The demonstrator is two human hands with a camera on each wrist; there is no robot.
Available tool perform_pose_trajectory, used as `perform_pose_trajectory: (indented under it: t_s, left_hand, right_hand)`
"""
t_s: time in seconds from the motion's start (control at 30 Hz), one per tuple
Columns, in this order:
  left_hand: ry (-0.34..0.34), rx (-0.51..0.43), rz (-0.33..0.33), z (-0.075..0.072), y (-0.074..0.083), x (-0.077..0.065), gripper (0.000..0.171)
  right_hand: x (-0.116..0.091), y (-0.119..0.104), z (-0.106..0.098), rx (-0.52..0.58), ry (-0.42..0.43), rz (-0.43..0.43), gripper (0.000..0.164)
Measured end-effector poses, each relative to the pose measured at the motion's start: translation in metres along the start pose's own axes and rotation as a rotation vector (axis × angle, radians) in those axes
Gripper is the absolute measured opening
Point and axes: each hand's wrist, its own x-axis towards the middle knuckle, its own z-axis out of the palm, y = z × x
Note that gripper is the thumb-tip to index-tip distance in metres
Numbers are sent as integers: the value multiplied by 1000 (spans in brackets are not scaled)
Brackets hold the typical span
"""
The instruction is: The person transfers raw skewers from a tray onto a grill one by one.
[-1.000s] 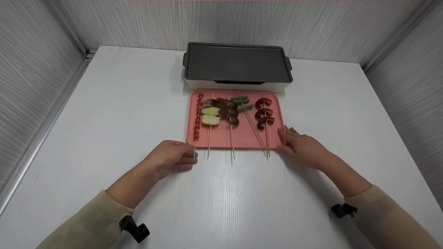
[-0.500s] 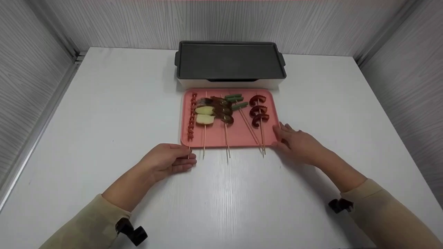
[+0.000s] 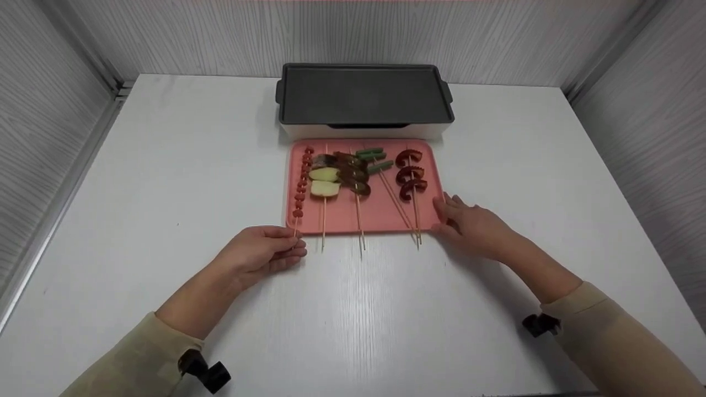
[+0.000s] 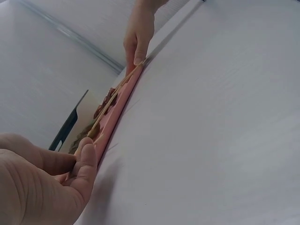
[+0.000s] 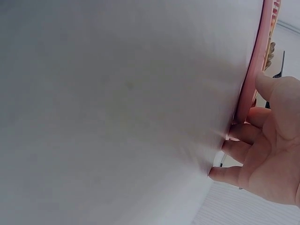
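Observation:
My left hand (image 3: pixel 259 251) pinches the bare stick end of a skewer of small red pieces (image 3: pixel 300 197) between thumb and fingers, at the near left corner of a pink tray (image 3: pixel 380 212). That skewer slants, its lower end toward the left. In the left wrist view, the thumb and fingertips mostly hide its stick. My right hand (image 3: pixel 477 229) holds the tray's near right corner, thumb at the front rim; in the right wrist view its other fingertips (image 5: pixel 218 173) rest on the table. Skewers of pale slices (image 3: pixel 325 189), brown pieces (image 3: pixel 353 175), green pieces (image 3: pixel 380 166) and dark red curled pieces (image 3: pixel 411 173) lie on the tray.
Right behind the tray stands a tabletop grill (image 3: pixel 367 95) with a dark flat plate and a light base. Several stick ends jut over the tray's front rim. Pale wood-grain panels (image 3: pixel 220 38) enclose the white table (image 3: pixel 353 331) at the back and sides.
The red-piece skewer has gone from nearly straight to slanted, its lower end shifted left with my left hand, whose fingers have closed on the stick. The right hand stays at the tray corner.

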Motion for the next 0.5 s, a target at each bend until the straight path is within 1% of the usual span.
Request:
perform_pose_trajectory:
  t_s: [0.17, 0.33, 0.5]
  left_hand:
    - [-3, 15, 22, -2, 0, -4, 37]
    - [4, 51, 29, -4, 0, -11, 37]
    - [-10, 77, 70, -6, 3, -19, 38]
  right_hand:
    - [0, 2, 1, -7, 13, -12, 69]
    - [0, 3, 3, -14, 15, -10, 68]
    - [1, 2, 2, -7, 12, -11, 68]
